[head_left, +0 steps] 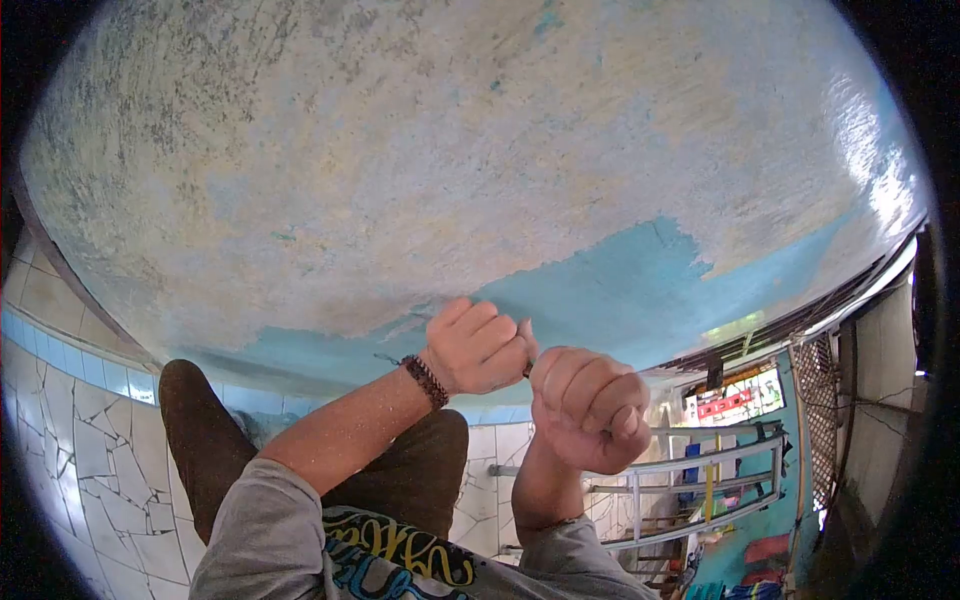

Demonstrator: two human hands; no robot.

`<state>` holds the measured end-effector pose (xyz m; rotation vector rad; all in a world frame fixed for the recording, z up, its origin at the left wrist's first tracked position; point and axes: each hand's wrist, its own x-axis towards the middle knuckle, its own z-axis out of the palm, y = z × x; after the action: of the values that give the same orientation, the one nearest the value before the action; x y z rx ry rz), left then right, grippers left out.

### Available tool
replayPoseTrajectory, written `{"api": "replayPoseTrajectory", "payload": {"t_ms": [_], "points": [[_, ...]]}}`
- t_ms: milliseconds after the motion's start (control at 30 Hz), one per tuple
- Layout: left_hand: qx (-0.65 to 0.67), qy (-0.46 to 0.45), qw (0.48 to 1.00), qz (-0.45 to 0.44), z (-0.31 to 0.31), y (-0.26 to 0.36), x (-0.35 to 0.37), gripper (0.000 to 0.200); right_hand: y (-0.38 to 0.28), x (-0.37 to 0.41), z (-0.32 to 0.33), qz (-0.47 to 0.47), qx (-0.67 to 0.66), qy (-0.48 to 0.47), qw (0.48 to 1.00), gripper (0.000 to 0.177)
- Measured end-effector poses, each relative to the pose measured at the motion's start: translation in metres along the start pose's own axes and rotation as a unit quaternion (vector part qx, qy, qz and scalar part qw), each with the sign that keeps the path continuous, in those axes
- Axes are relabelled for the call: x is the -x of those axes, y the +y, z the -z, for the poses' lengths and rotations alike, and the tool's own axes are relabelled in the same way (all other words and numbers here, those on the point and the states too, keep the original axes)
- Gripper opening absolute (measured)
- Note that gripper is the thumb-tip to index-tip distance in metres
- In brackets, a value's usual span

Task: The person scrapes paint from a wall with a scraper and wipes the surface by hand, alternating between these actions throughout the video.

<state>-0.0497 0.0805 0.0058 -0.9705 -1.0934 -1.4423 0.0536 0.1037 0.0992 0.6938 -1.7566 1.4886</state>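
My left hand (pixel 480 347), with a dark braided bracelet (pixel 425 382) at the wrist, is closed in a fist close to the wall (pixel 450 150). Just right of it and a little lower, my right hand (pixel 592 408) is also closed, with its fingers curled in. The two fists nearly meet. A small dark bit shows between them, but what they grip is hidden. The wall is patchy grey and cream, with worn areas. A band of light blue paint (pixel 620 280) with a ragged edge runs along its lower part, behind the hands.
A metal ladder (pixel 700 480) stands at the lower right, with a window (pixel 735 400) beyond it. Cracked-pattern tile flooring (pixel 110 440) lies at the left. My bent legs in dark trousers (pixel 205 430) are below the wall. A lattice panel (pixel 820 420) is at the far right.
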Motion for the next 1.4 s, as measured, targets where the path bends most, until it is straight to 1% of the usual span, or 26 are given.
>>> {"api": "replayPoseTrajectory", "payload": {"t_ms": [67,133,167,233,267,333,400,433,533,567,667,700,800,833,933,967,1033,1100,1133,1200,1233,1333,1400], "points": [[0.007,0.005,1.0,-0.009,0.0,0.004,-0.004,0.029,-0.008,0.0,0.003,-0.004,-0.017,0.001,1.0,0.033],[0.017,0.028,0.999,-0.027,-0.005,0.009,-0.025,0.03,-0.017,-0.012,-0.005,0.034,-0.013,-0.002,0.999,0.031],[0.014,0.029,0.999,-0.025,-0.006,0.006,-0.024,0.03,-0.019,-0.016,-0.007,0.051,-0.009,-0.004,0.999,0.03],[0.011,0.031,0.999,-0.02,-0.005,0.002,-0.021,0.03,-0.008,-0.006,-0.004,0.049,0.019,0.026,0.998,0.029],[0.003,0.017,1.0,-0.005,-0.002,0.0,-0.01,0.029,0.0,-0.001,-0.001,0.051,0.032,0.043,0.997,0.029],[-0.011,-0.013,1.0,0.024,0.009,-0.005,0.016,0.028,0.006,0.004,-0.002,-0.007,0.022,0.017,1.0,0.028],[0.001,0.001,1.0,0.011,0.006,-0.005,0.014,0.03,0.01,0.003,-0.006,-0.04,-0.004,0.015,0.999,0.029],[0.004,0.007,1.0,0.007,0.006,-0.004,0.009,0.031,0.006,0.003,-0.003,-0.03,0.009,0.021,0.999,0.029],[0.03,0.04,0.998,-0.024,-0.001,0.002,-0.019,0.035,-0.012,-0.015,-0.013,0.036,-0.026,0.015,0.999,0.029],[0.027,0.03,0.999,-0.021,-0.001,0.002,-0.017,0.035,-0.011,-0.015,-0.012,0.043,-0.036,0.021,0.998,0.029],[0.014,0.002,1.0,-0.014,0.005,-0.006,-0.008,0.035,0.0,-0.005,-0.018,0.044,0.057,0.035,0.997,0.028],[0.008,-0.012,1.0,-0.003,0.011,-0.006,0.0,0.034,0.002,-0.002,-0.011,0.018,0.051,-0.024,0.998,0.026],[0.022,-0.028,0.999,0.006,0.011,-0.003,0.007,0.031,0.001,0.0,-0.011,-0.024,0.053,0.003,0.998,0.024],[0.028,-0.028,0.999,0.006,0.01,-0.003,0.003,0.032,-0.001,-0.001,-0.009,-0.004,0.053,0.024,0.998,0.025],[0.035,0.026,0.999,-0.014,-0.002,0.005,-0.023,0.032,-0.015,-0.018,-0.011,0.055,-0.015,0.002,0.998,0.028],[0.027,0.019,0.999,-0.014,-0.002,0.005,-0.02,0.032,-0.012,-0.018,-0.011,0.058,-0.022,0.011,0.998,0.03],[0.009,0.008,1.0,-0.021,0.001,-0.002,-0.013,0.031,-0.002,-0.001,-0.009,0.044,0.045,0.049,0.997,0.031],[0.006,-0.027,1.0,-0.001,0.015,-0.007,0.002,0.03,0.009,-0.002,-0.011,0.03,0.041,-0.008,0.999,0.031],[0.004,-0.046,0.999,0.009,0.02,-0.007,0.007,0.031,0.009,-0.004,-0.012,0.017,0.031,0.001,0.999,0.031],[0.014,-0.017,1.0,0.009,0.012,-0.004,0.004,0.032,0.006,-0.005,-0.013,-0.016,0.012,0.022,1.0,0.031],[0.018,-0.001,1.0,0.009,0.008,-0.002,-0.002,0.033,0.0,-0.006,-0.009,-0.012,-0.021,0.016,1.0,0.032],[0.015,0.028,0.999,-0.014,0.004,0.0,-0.023,0.036,-0.009,-0.017,-0.017,0.042,-0.017,0.013,0.999,0.032],[0.003,0.009,1.0,0.005,0.007,-0.004,-0.006,0.036,-0.003,-0.013,-0.021,0.017,0.009,0.017,1.0,0.032]]}}
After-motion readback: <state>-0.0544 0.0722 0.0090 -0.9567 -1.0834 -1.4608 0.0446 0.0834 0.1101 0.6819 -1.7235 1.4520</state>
